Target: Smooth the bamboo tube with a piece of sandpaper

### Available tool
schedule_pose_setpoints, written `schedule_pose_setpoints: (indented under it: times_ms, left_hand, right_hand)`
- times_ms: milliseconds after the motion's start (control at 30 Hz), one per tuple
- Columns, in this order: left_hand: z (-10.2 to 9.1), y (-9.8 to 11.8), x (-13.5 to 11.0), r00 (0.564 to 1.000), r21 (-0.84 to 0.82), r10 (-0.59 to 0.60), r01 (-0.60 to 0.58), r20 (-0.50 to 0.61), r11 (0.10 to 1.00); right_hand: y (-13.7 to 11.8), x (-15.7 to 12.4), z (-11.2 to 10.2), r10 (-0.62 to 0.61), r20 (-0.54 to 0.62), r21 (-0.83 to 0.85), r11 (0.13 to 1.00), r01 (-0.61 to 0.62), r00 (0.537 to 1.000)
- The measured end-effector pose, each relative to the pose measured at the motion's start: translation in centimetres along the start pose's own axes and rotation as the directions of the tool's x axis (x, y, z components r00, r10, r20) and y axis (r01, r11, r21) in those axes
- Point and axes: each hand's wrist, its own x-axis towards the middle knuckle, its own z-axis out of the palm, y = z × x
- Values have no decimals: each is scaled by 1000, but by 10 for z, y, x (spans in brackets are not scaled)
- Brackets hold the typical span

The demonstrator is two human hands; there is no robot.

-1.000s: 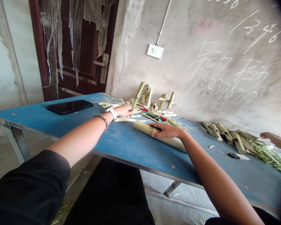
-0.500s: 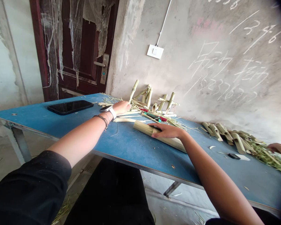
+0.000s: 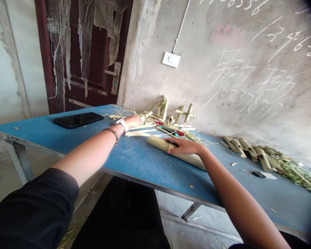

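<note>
My left hand [image 3: 133,121], with a watch at the wrist, is closed at the near end of a short bamboo stick [image 3: 146,116]. That stick lies low against a heap of bamboo strips and shavings, and my fingertips are partly hidden. Over a thick bamboo tube [image 3: 159,142] on the table, my right hand [image 3: 184,146] is wrapped, thumb on the near side. A dark object shows under its fingers, too covered to name. Split bamboo strips [image 3: 140,133] lie between my hands.
A black phone [image 3: 78,120] lies left on the blue table [image 3: 134,159]. Bamboo frames [image 3: 162,106] and red-and-green tools [image 3: 171,129] are by the wall. Cut bamboo pieces [image 3: 263,159], shavings [image 3: 300,174] and a black roll [image 3: 259,174] lie to the right.
The bamboo stick in my left hand has tipped from upright down onto the heap. My right hand stays on the tube. Another person's hand at the far right has left the view.
</note>
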Motion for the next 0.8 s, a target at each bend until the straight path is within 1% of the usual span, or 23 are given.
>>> schedule_pose_setpoints:
  times_ms: [67,200,267,300,367,433,500,633,800]
  left_hand:
    - [0,2,0,999,-14,5,-6,-41,1000]
    - [-1,9,-1,983,-19,44,-48,-176,999]
    - [-2,12,-2,976,-5,68,-70,-209,998]
    - [-2,12,-3,977,5,75,-75,-199,997]
    - [-2,12,-4,988,31,74,-70,-133,997]
    - [-2,11,-6,997,63,55,-52,-54,997]
    - [-3,9,-7,1000,92,29,-28,-10,995]
    - [-8,7,-8,1000,125,2,0,-22,992]
    - [-7,5,-7,998,135,22,-13,-60,991]
  right_hand:
    - [-1,0,0,10,5,1,1000,-10,1000]
    - [-2,-1,-1,8,9,-3,1000,-8,1000]
    - [-2,-1,-1,4,9,0,1000,-4,1000]
    - [-2,-1,-1,6,9,2,1000,-6,1000]
    - [-2,-1,-1,11,10,3,1000,-11,1000]
    - [-2,-1,-1,19,10,5,1000,-19,1000]
    - [-3,-1,0,30,8,7,1000,-30,1000]
    - [-3,-2,-1,35,11,9,999,-35,999]
    - [-4,-1,-1,19,4,14,1000,-19,1000]
